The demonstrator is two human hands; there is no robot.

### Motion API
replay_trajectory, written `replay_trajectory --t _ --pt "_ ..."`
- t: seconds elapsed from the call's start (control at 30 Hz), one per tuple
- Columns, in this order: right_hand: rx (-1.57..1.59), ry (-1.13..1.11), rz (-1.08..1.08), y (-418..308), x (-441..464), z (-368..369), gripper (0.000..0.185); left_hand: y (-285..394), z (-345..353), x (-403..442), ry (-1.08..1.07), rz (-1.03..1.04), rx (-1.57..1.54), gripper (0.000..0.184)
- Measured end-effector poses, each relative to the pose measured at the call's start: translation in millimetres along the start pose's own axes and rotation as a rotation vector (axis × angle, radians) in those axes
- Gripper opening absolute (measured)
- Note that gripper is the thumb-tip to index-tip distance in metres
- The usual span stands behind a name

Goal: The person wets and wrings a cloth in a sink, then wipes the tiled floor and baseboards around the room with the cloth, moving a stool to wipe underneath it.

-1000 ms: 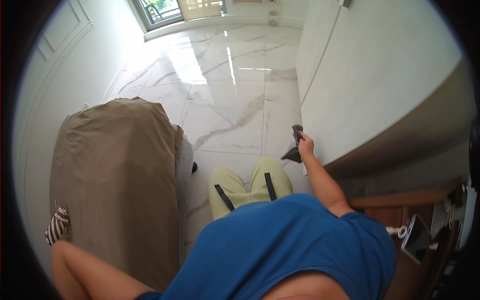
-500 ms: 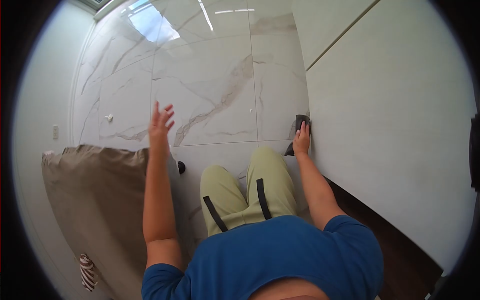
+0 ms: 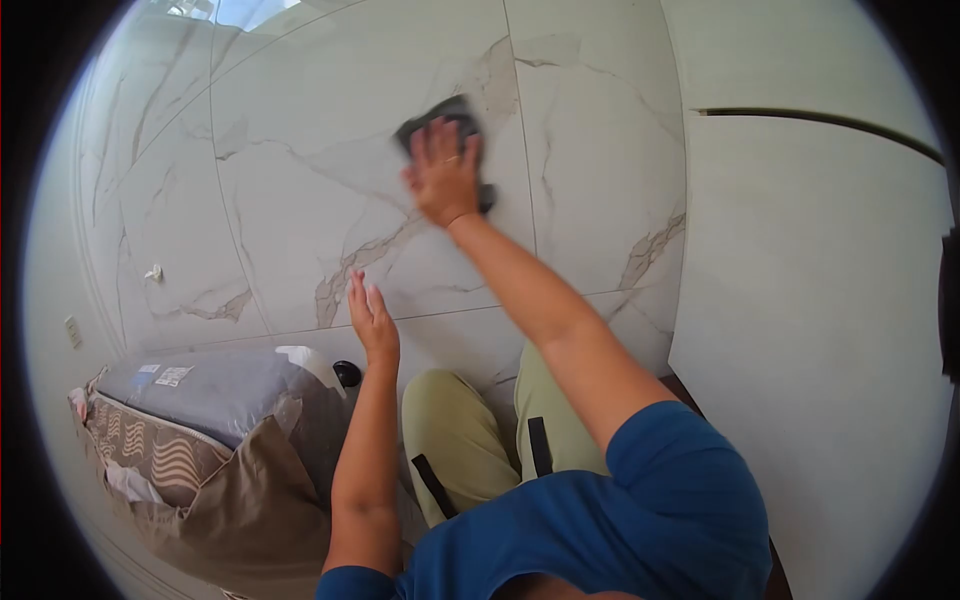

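A dark grey cloth (image 3: pixel 437 108), blurred by motion, lies on the white marble-patterned tile floor (image 3: pixel 300 95). My right hand (image 3: pixel 445 178) holds it down against the tile, palm down with fingers spread over it; a thin ring shows on one finger. Part of the cloth sticks out beside the wrist. My left hand (image 3: pixel 374 322) is raised at left of centre, fingers stretched out, with nothing in it. Beside the left forearm is a bulky grey item in clear plastic (image 3: pixel 225 385), partly wrapped in a brown fabric cover (image 3: pixel 255 500).
A white cabinet front (image 3: pixel 810 280) with a dark groove runs along the right side. A black round part (image 3: pixel 346 373) juts out beside the wrapped item. A small white scrap (image 3: pixel 153 272) lies on the floor at left, near the wall with a socket plate (image 3: pixel 73 332).
My right hand has swept the cloth from beside the cabinet leftward and forward across the floor. The brown cover has dropped off the grey item's top. My left hand is lower in view.
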State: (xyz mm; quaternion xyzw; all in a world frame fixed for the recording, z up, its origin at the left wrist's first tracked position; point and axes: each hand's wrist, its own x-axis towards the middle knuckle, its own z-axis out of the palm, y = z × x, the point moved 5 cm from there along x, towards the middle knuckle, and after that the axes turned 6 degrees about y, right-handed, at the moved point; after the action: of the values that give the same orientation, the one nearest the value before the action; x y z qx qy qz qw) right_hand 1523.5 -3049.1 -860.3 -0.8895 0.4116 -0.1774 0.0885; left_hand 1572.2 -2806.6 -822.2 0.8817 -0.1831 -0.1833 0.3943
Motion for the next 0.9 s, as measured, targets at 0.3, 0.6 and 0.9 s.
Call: replay_trajectory --t 0.3,0.6,0.9 --pt "-0.204 -0.165 0.376 253 -133 -109 0.057 76 138 128 0.055 0.414 0.510 0.056" --pt "-0.414 0.176 0.202 241 152 -24 0.061 68 153 121 0.070 0.368 0.697 0.059" --pt "-0.257 -0.320 0.161 219 -23 -71 0.062 72 150 120 0.005 0.337 0.750 0.061"
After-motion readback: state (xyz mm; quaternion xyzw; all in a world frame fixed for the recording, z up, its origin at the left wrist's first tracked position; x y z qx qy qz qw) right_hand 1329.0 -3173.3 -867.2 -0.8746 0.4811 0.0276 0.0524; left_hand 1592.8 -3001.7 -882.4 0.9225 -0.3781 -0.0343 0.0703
